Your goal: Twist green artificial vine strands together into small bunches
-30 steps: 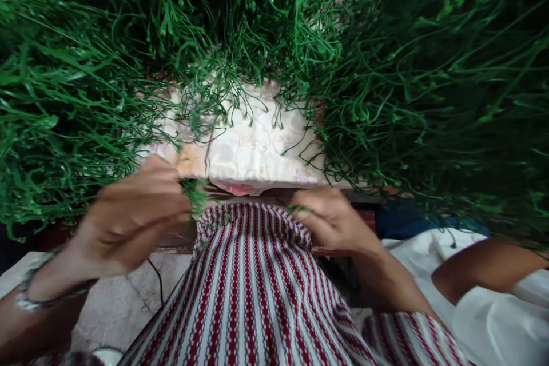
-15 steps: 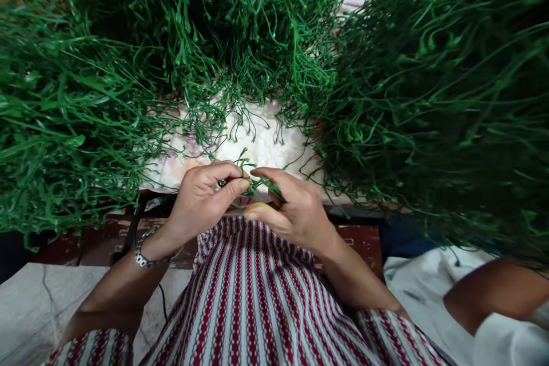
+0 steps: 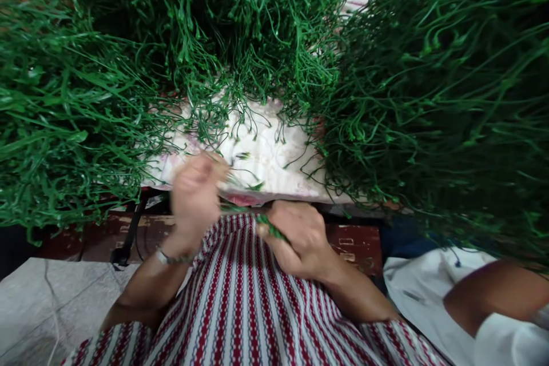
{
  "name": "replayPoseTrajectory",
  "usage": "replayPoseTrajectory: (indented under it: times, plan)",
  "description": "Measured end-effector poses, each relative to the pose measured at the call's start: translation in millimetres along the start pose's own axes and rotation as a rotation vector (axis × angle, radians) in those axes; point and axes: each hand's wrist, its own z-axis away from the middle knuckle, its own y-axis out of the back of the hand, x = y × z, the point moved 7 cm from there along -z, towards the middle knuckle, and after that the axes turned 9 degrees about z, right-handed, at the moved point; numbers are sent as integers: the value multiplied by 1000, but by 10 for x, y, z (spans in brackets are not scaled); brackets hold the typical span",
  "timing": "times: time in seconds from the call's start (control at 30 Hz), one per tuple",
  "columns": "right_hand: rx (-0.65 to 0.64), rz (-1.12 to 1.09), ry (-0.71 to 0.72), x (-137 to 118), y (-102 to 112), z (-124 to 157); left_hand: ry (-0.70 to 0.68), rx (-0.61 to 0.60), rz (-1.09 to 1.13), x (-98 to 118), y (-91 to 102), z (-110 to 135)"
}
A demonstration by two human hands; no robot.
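My left hand (image 3: 197,194) is closed and smeared by motion above the table's near edge. Thin green stems (image 3: 246,174), blurred, trail to the right from its fingertips. Lower and to the right, my right hand (image 3: 298,237) is wrapped round a small bundle of green stems (image 3: 274,230), whose ends show between thumb and curled fingers. Beyond both hands lies the white patterned cloth (image 3: 266,154). Loose budded stems hang over it from the large heap of green stems (image 3: 240,17) at the back.
More green stems are piled at the left (image 3: 51,108) and at the right (image 3: 437,114). A red-brown wooden surface (image 3: 354,246) shows below the table edge. Another person's arm (image 3: 500,294) and white clothing (image 3: 412,280) are at the lower right.
My hands have come apart. The left has swung left with stems trailing from it; the right has dropped towards my lap, still closed round the bundle.
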Motion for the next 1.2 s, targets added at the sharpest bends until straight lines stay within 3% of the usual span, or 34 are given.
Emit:
replayPoseTrajectory:
  times: [0.07, 0.1, 0.17, 0.23, 0.37, 0.53, 0.73, 0.9, 1.0, 1.13, 1.2]
  plan:
    - [-24, -14, -36, 44, 31, 70, -108, 129, 81, 87, 133, -114]
    - [-23, -23, -66, 93, 65, 95, -99, 103, 84, 90, 124, -164]
    - [7, -22, -129, 214, 170, 116, -46, -86, 123, 73, -17, -220]
    - [38, 7, -154, 312, 285, 102, 17, -187, 215, 50, -108, -222]
    - [42, 59, -112, 368, 388, 26, 69, -241, 398, 35, -121, -208]
    - [32, -51, -52, 282, 275, -119, 70, -247, 453, 7, -80, -176]
    - [-36, 113, 9, 140, 41, -370, 35, -256, 353, 105, -231, -135]
    - [22, 273, -48, 268, -114, -487, 15, -408, 230, 221, -453, -125]
    - [107, 148, -113, 384, -55, -476, -95, -470, 22, 341, -461, -114]
    - [180, -72, -295, 570, 106, -411, -378, -253, -212, 520, -227, -130]
    - [194, -164, -338, 612, 148, -388, -450, -353, -301, 492, -282, -98]
